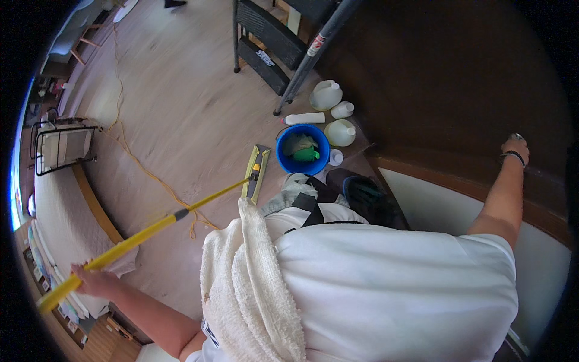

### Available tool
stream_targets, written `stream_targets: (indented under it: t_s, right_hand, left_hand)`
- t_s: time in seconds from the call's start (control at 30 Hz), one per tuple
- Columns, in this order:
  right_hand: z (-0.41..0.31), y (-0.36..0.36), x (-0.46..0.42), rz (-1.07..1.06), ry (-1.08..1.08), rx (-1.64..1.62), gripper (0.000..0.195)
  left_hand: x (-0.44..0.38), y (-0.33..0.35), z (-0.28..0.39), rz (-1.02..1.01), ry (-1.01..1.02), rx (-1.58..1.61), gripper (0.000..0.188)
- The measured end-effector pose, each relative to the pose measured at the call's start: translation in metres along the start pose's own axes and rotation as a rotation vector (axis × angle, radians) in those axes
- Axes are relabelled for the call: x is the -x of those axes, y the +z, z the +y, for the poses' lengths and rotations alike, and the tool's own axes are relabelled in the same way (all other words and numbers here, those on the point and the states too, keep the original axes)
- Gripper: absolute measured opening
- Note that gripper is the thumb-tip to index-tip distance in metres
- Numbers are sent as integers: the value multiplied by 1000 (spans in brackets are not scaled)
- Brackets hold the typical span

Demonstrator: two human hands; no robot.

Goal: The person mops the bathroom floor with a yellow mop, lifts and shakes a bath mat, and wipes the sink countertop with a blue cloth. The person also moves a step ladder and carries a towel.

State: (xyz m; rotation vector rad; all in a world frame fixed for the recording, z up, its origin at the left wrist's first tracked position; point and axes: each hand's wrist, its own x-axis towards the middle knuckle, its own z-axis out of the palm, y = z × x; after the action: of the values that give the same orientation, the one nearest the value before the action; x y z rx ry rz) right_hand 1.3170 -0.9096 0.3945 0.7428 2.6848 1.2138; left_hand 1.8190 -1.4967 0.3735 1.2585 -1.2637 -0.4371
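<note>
My left hand [97, 281] is wrapped around the yellow pole [135, 237] of a flat mop, which slants from lower left towards my feet. The mop's flat head [256, 172], with a yellowish pad, rests on the wood-look floor. Out to the right, my right hand [515, 148] is closed on a shiny metal door knob [516, 136] on a dark brown door [443, 81]. Its fingers are partly hidden. A blue bucket [281, 156] stands before my feet, holding a green plastic item [306, 154] and a pale cloth [298, 142].
Plastic jugs [325, 95] and bottles [305, 118] stand or lie beside the bucket. Beyond them is a step ladder [267, 59]. A yellow extension cord [149, 169] crosses the floor. At left is a covered bed [68, 203] with a black metal frame [65, 129]. A white towel [253, 280] hangs from my shoulder.
</note>
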Motion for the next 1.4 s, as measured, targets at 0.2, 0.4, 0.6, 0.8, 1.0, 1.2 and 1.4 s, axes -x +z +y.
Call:
stream_targets:
  t_s: [0.2, 0.4, 0.6, 0.8, 1.0, 1.2, 1.4]
  right_hand:
    - [9, 46, -48, 8, -48, -218, 43]
    - [39, 120, -134, -4, -135, -843, 40]
    - [35, 91, -86, -74, 36, -1288, 39]
    - [25, 100, -87, -40, 96, -1461, 41]
    - [31, 80, -58, -12, 94, -1500, 38]
    - [49, 92, -24, 249, 29, -1402, 46]
    - [3, 118, 63, 507, 95, -1439, 59]
  left_hand:
    - [-8, -42, -17, 30, 52, -17, 22]
    - [-16, -43, -23, -20, 100, 42, 21]
    - [-8, -39, -16, 44, 77, 16, 24]
    - [-10, -45, -13, -27, 89, 0, 26]
    - [14, -31, 13, 11, 100, -43, 29]
    - [19, -18, 14, -95, 44, 114, 26]
    - [-6, 4, -16, -462, -174, 493, 19]
